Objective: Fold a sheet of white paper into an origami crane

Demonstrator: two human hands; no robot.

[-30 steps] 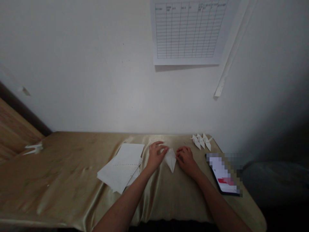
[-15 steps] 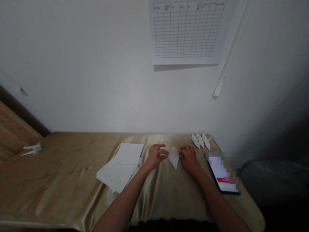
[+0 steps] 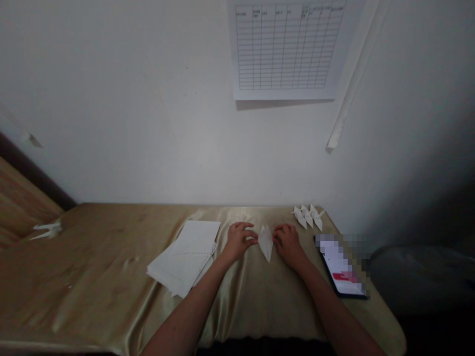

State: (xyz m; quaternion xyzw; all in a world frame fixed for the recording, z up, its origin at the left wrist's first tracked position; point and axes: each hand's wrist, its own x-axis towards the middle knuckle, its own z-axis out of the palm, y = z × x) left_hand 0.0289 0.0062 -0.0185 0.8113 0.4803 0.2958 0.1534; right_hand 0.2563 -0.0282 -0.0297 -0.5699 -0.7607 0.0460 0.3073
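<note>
A small white folded paper (image 3: 265,244), shaped like a narrow kite with its long point toward me, is between my hands on the table. My left hand (image 3: 239,243) pinches its left edge with thumb and fingertip, the other fingers curved above. On the opposite edge, the bent fingers of my right hand (image 3: 288,244) close on the paper, their tips partly hidden. Left of my left forearm lies a loose stack of white paper sheets (image 3: 189,257), the top one with a dotted curved line.
Several folded paper cranes (image 3: 307,217) stand in a row at the back right. A phone (image 3: 343,269) lies lit near the right edge. White paper pieces (image 3: 47,230) sit far left on the satin tablecloth (image 3: 111,257). A printed chart (image 3: 284,49) hangs on the wall.
The folded paper looks narrower, its sides drawn inward, and my right hand has shifted slightly left with it. My left hand stays nearly where it was.
</note>
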